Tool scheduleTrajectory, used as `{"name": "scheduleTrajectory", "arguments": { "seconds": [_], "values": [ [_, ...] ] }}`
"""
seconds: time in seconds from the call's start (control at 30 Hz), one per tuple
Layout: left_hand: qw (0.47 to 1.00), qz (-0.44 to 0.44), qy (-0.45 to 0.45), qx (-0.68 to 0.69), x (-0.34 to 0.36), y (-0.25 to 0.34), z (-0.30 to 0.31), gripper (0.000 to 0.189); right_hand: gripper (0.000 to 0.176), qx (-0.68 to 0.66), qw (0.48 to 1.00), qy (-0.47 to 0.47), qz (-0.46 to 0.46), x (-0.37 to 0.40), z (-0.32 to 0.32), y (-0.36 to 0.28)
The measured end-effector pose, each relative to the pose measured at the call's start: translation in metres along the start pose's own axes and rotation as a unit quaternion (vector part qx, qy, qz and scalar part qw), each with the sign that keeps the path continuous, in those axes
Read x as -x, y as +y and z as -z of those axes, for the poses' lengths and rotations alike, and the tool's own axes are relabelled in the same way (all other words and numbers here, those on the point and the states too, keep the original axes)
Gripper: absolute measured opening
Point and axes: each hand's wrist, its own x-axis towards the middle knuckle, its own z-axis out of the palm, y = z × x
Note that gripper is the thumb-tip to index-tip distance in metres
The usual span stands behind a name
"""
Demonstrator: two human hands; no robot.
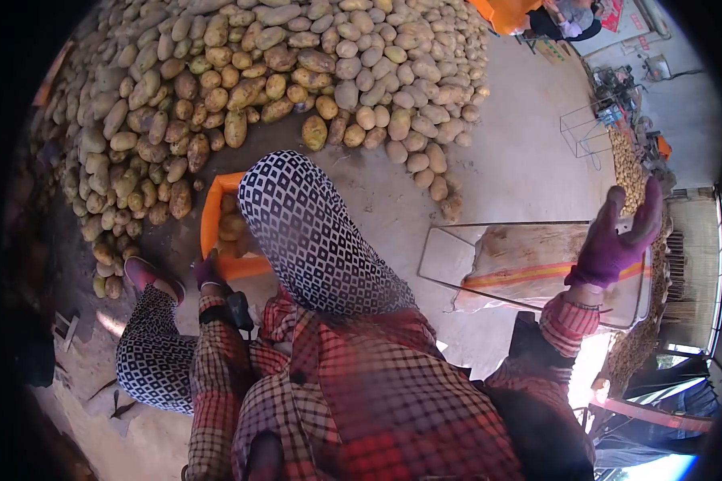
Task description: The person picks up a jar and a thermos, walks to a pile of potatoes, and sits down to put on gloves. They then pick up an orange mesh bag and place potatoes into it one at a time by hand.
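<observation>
Crouching on the concrete floor, the person lowers the left hand (207,271) to the near rim of an orange crate (213,210). Only a sliver of its purple glove shows past the plaid sleeve, so I cannot tell whether the fingers are closed on anything. A raised knee (313,232) in checked cloth covers most of the crate. Just a few potatoes (233,227) inside it can be made out, dim in the shade. The right hand (614,240), also gloved in purple, is lifted well off to the side, fingers spread wide and holding nothing. Below it a sack (529,268) sits in a wire frame (497,224). A big potato heap (297,56) lies just beyond the crate. Another person (573,16) is cut off at the top edge.
</observation>
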Motion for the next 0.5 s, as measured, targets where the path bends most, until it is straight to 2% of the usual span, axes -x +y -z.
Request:
{"name": "scheduleTrajectory", "arguments": {
  "seconds": [0.03,0.07,0.1,0.17,0.2,0.27,0.4,0.47,0.5],
  "values": [
    [1.000,0.002,-0.019,-0.003,0.011,0.009,0.001,0.044,0.052,-0.085,0.993,-0.078,-0.003,0.016,-0.036,-0.018],
    [0.999,0.007,-0.039,-0.008,0.015,0.014,0.005,0.041,0.052,-0.182,0.967,-0.168,-0.059,0.036,-0.079,-0.028],
    [0.997,0.025,-0.048,0.051,0.009,0.003,0.006,0.039,0.053,-0.241,0.924,-0.262,-0.142,0.059,-0.123,-0.032],
    [0.997,0.027,-0.029,0.071,0.028,0.015,0.005,0.039,0.054,-0.324,0.805,-0.370,-0.332,0.137,-0.225,-0.016],
    [0.995,0.026,-0.019,0.097,0.036,0.023,0.004,0.039,0.055,-0.354,0.727,-0.408,-0.424,0.180,-0.271,-0.005],
    [0.996,0.058,-0.002,0.067,0.046,0.039,0.007,0.039,0.057,-0.242,0.704,-0.513,-0.428,0.247,-0.346,0.014],
    [0.986,0.074,-0.065,0.133,0.055,0.057,0.010,0.035,0.061,-0.175,0.702,-0.543,-0.425,0.310,-0.449,0.014],
    [0.994,0.084,-0.037,0.054,0.053,0.062,0.011,0.039,0.065,-0.077,0.773,-0.502,-0.381,0.312,-0.486,-0.007],
    [0.997,0.064,-0.029,0.019,0.060,0.075,0.004,0.039,0.068,-0.057,0.761,-0.523,-0.378,0.311,-0.504,-0.012]
  ]
}}
